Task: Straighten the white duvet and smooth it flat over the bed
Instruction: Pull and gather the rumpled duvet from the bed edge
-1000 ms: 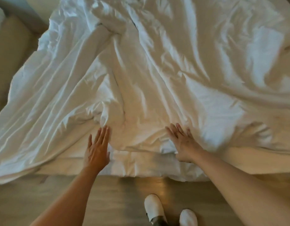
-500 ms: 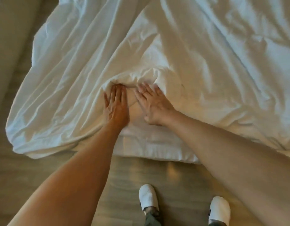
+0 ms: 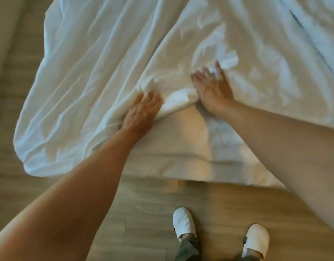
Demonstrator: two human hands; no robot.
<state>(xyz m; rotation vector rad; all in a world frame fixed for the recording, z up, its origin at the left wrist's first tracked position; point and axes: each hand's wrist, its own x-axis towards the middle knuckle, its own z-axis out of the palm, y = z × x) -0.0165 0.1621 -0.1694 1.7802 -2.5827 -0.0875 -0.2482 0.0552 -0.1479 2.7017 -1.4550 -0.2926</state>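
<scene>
The white duvet (image 3: 98,76) lies crumpled over the bed, its near edge pulled back in a thick fold. My left hand (image 3: 140,113) is at that fold's edge, fingertips curled into the fabric. A little to the right and farther in, my right hand (image 3: 214,89) is blurred, fingers spread, with a bit of duvet showing between thumb and fingers. Between and below my hands the bed's bare sheet (image 3: 181,140) is exposed. The duvet's left corner hangs off the bed towards the floor.
Wooden floor (image 3: 147,208) runs along the bed's near edge. My feet in white slippers (image 3: 184,222) stand on it close to the bed. A beige piece of furniture (image 3: 4,34) stands at the far left.
My hands came together on the fold, then spread apart. The right hand went farther in and to the right, and the left hand took hold of the fold's edge. The view tilted down.
</scene>
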